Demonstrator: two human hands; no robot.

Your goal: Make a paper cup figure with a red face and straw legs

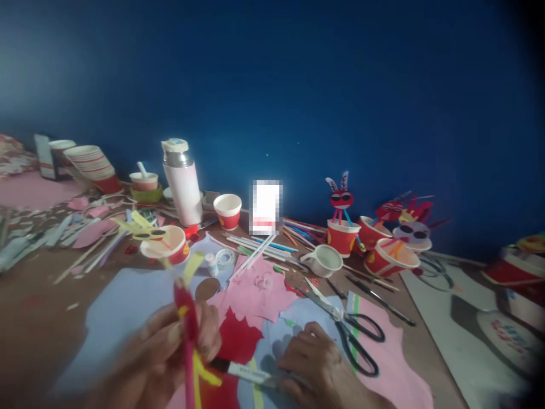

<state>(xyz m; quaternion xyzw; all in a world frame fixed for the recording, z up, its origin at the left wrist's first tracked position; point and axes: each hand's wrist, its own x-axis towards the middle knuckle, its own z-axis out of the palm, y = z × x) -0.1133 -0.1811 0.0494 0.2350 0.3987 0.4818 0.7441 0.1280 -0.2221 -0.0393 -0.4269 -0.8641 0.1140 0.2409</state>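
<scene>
A red-and-pink craft piece (188, 326) is in the left hand (174, 343), low at the near edge of the table. It stands roughly upright, a slim, slightly blurred stem, with a yellow strip at its top and more yellow strips bending out lower down. The left fingers close around it. The right hand (317, 360) lies on blue paper (270, 352), fingers curled in, at the end of a white-barrelled tool (251, 374); I cannot tell whether it grips it.

Red paper (239, 336) lies between the hands, and black-handled scissors (340, 315) lie just beyond the right one. Farther out, a white handled cup (326, 261) shows its pale inside. On the left, a red-and-white cup (172, 244) has a yellow face figure (149, 233) at its rim. A plain red cup (227, 213) stands beside a lidded flask (183, 187). A small cup (143, 181) with a white stick in it sits in a green bowl (147, 194), near a leaning cup stack (96, 167). Toward the right, a red eared figure (342, 199) stands in a cup (344, 241); a wider cup (389, 261) holds something orange.
</scene>
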